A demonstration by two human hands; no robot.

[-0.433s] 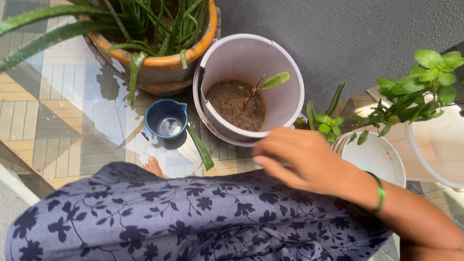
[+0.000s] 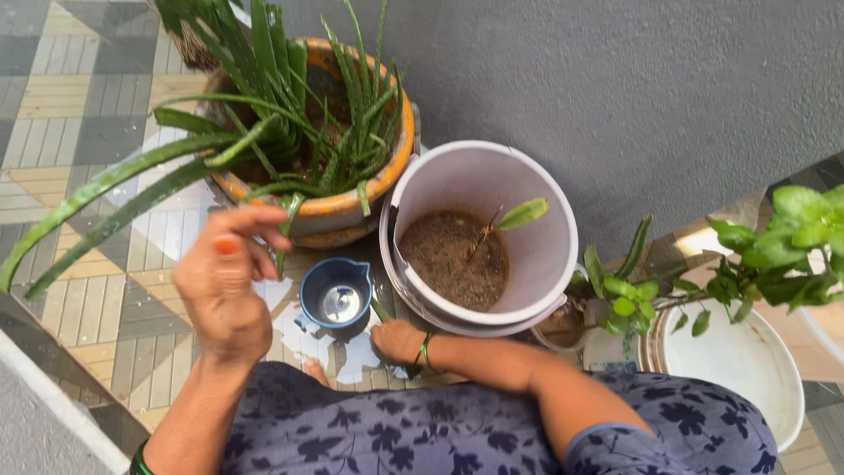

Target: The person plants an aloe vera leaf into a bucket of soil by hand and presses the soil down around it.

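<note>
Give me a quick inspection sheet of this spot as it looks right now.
Surface: patterned floor tiles, wet patches around the cup.
Job's things: blue cup with a little water inside; pale bucket of soil with a small seedling.
Clutter: orange pot of long-leaved plants; white bucket; leafy plants on the right.
Grips: left hand raised, empty, fingers loosely curled; right hand low on the floor at the pale bucket's base.
Cables: nothing seen.
Surroundings: grey wall behind the pots.

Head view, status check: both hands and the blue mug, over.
Left hand raised, empty, fingers loose. Right hand down on wet tiles beside blue mug, not gripping it. Mug upright, untouched. Aloe leaves overhang nearby.
</note>
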